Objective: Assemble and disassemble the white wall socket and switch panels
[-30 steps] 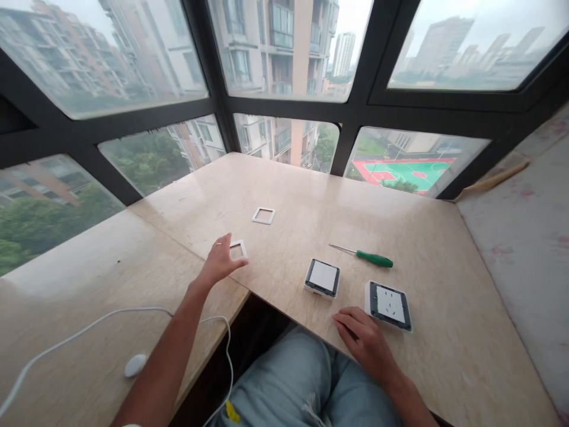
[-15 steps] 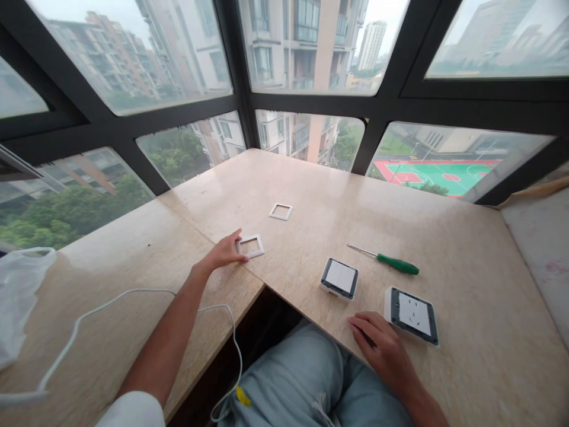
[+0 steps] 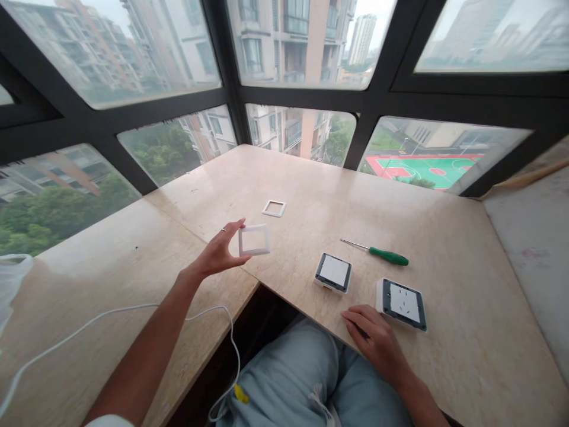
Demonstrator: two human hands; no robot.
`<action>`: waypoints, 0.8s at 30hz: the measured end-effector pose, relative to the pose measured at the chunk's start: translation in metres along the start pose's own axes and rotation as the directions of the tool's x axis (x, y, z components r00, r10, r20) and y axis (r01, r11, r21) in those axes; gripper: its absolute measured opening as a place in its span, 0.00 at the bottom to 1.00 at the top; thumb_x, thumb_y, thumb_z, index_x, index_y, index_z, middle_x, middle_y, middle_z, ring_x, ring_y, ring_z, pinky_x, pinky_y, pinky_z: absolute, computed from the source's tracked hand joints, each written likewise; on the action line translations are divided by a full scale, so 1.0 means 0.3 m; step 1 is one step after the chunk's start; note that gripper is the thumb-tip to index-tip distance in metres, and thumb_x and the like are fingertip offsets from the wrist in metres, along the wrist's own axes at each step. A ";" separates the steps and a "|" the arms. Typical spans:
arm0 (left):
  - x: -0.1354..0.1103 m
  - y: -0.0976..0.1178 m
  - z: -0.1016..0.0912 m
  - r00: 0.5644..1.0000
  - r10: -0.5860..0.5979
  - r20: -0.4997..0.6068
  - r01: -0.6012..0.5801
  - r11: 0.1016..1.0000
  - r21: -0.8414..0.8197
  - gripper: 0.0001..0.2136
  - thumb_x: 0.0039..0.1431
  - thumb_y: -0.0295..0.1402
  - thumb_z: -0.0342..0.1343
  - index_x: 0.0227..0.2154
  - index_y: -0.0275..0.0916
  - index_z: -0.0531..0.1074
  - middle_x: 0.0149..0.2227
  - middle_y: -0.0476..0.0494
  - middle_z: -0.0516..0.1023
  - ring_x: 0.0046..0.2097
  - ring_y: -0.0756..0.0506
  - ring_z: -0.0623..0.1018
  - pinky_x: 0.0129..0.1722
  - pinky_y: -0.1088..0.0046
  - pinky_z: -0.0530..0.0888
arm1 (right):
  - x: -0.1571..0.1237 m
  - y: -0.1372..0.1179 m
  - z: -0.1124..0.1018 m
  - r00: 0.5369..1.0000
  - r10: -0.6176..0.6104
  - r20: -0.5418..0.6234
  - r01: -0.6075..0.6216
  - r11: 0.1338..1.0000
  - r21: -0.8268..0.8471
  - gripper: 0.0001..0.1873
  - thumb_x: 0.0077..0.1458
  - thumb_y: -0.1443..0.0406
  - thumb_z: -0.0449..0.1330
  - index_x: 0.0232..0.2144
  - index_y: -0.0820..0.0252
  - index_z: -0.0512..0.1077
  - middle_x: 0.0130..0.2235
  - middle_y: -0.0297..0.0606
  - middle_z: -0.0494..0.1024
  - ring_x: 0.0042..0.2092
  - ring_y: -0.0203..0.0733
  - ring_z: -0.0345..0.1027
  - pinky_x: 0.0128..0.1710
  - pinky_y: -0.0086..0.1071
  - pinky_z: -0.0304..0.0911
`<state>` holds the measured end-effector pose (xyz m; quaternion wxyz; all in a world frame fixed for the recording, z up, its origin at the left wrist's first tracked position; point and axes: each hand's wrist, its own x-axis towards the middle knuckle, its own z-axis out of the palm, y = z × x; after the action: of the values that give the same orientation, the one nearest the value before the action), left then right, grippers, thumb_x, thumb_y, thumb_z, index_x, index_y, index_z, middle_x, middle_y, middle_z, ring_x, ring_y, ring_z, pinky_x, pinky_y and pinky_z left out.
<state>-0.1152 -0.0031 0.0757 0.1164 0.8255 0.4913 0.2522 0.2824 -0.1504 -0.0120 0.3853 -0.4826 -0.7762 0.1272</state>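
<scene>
Between thumb and fingers, my left hand grips the left side of a white square cover frame, tilted up off the counter. A second white cover frame lies flat a little beyond it. My right hand rests at the counter's front edge with its fingers curled together; whether anything is under them I cannot see. Close beside that hand stands a wall socket on a white box, its dark mounting rim exposed. To its left is a similar box with a plain white switch panel.
A screwdriver with a green handle lies behind the two boxes. The white cable crosses the left counter and hangs over the edge by my lap. A white plastic bag sits at far left. Windows border the marble-patterned counter.
My left hand has lifted the cover frame off the counter and tilted it upright. My right hand keeps its place by the socket. The view has turned slightly to the right.
</scene>
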 end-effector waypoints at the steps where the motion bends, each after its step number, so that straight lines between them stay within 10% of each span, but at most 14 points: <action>1: 0.012 0.048 -0.012 0.999 0.046 0.022 -0.046 0.999 -0.009 0.41 0.52 0.39 0.64 0.66 0.39 0.52 0.59 0.35 0.68 0.61 0.35 0.69 0.62 0.54 0.65 | 0.001 -0.007 -0.001 1.000 0.005 -0.005 -0.005 1.000 0.021 0.08 0.61 0.67 0.57 0.38 0.55 0.78 0.35 0.42 0.80 0.37 0.45 0.76 0.37 0.39 0.74; 8: 0.159 0.403 0.080 0.851 0.424 0.309 -0.399 0.905 -0.145 0.43 0.51 0.32 0.64 0.67 0.43 0.49 0.64 0.35 0.63 0.64 0.35 0.65 0.63 0.53 0.64 | -0.023 -0.079 -0.029 0.958 0.122 -0.260 -0.065 0.974 0.218 0.10 0.60 0.71 0.59 0.42 0.56 0.76 0.36 0.39 0.80 0.37 0.40 0.76 0.37 0.33 0.73; 13: 0.267 0.652 0.271 0.636 0.638 0.435 -0.573 0.768 -0.288 0.45 0.48 0.30 0.64 0.68 0.42 0.47 0.62 0.33 0.67 0.62 0.34 0.67 0.63 0.52 0.63 | -0.089 -0.098 -0.126 0.711 0.390 -0.585 -0.276 0.920 0.278 0.13 0.61 0.68 0.59 0.47 0.54 0.74 0.44 0.41 0.76 0.44 0.42 0.72 0.43 0.36 0.71; 19: 0.375 0.839 0.399 0.407 0.746 0.527 -0.671 0.636 -0.382 0.45 0.46 0.30 0.65 0.66 0.34 0.51 0.62 0.31 0.66 0.63 0.34 0.66 0.65 0.56 0.59 | -0.134 -0.041 -0.245 0.642 0.648 -0.410 -0.527 0.761 0.378 0.17 0.59 0.57 0.61 0.48 0.56 0.75 0.48 0.44 0.76 0.45 0.45 0.72 0.40 0.37 0.69; 24: 0.456 0.887 0.461 0.330 0.740 0.586 -0.674 0.620 -0.402 0.47 0.44 0.30 0.66 0.67 0.37 0.51 0.64 0.32 0.65 0.64 0.34 0.66 0.64 0.58 0.61 | -0.115 0.041 -0.277 0.470 0.839 -0.273 -0.561 0.523 0.641 0.22 0.50 0.52 0.67 0.43 0.60 0.78 0.35 0.39 0.79 0.32 0.39 0.69 0.32 0.34 0.67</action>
<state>0.2117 -0.0069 0.1172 0.2089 0.9771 -0.0136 -0.0392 0.3583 -0.1880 0.0204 0.6037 -0.6719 -0.2914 0.3148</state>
